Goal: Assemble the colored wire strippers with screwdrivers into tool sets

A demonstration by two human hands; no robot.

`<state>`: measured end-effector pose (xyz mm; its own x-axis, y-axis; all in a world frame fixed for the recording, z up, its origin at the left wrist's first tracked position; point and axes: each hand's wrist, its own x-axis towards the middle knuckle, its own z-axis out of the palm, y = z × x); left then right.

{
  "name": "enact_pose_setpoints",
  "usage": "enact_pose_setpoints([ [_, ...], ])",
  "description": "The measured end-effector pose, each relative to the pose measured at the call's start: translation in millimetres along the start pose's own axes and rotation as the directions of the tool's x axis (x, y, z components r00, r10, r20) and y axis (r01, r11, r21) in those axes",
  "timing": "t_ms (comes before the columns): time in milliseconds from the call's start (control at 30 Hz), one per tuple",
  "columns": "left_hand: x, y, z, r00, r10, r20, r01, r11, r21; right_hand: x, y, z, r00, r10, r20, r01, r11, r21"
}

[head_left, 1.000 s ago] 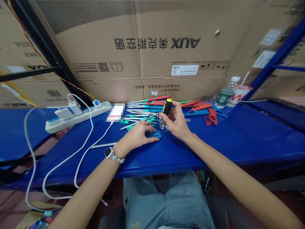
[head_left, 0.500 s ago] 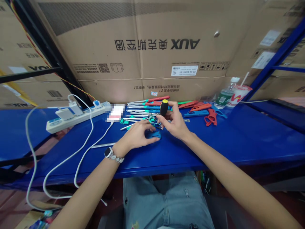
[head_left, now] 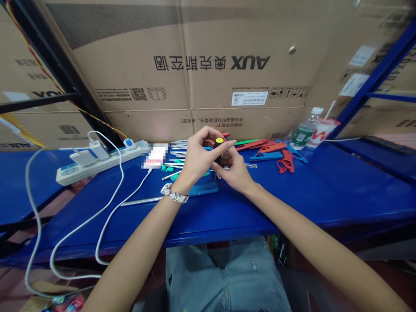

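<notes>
A screwdriver point(head_left: 219, 149) with a black handle and yellow cap stands upright, its thin shaft reaching down to the end of a blue plastic piece point(head_left: 204, 189) on the table. My right hand point(head_left: 238, 170) grips the handle low down from the right. From the left, my left hand point(head_left: 202, 152) closes round the upper handle, thumb stretched across it. A metal rod point(head_left: 141, 201) extends leftward from the blue piece, partly behind my left wrist. Behind my hands lie several metal rods point(head_left: 177, 154) with green parts, partly covered by my left hand.
Red plastic pieces point(head_left: 286, 161) and a blue one point(head_left: 266, 156) lie back right, near a water bottle point(head_left: 303, 135) and a paper cup point(head_left: 322, 132). A power strip point(head_left: 73, 174) with white cables point(head_left: 120, 190) sits at left. A cardboard box point(head_left: 208, 86) walls the back.
My left hand has left the blue piece and risen to the screwdriver's handle. My right hand stays on the handle, and the camera view has shifted slightly.
</notes>
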<state>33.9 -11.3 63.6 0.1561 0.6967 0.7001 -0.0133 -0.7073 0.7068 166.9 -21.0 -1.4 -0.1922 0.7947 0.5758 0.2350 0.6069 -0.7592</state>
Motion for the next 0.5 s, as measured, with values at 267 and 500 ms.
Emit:
enact_pose_setpoints([
  [267, -12, -6, -1.4, 0.999, -0.020, 0.043, 0.027, 0.989, -0.147, 1, -18, -9, 0.996, 0.022, 0.081, -0.034, 0.989, 0.142],
  [500, -12, -5, -4.2, 0.993, 0.049, 0.108, -0.042, 0.997, -0.064, 2, -14, -10, 0.998, 0.025, 0.059, -0.032, 0.991, 0.131],
])
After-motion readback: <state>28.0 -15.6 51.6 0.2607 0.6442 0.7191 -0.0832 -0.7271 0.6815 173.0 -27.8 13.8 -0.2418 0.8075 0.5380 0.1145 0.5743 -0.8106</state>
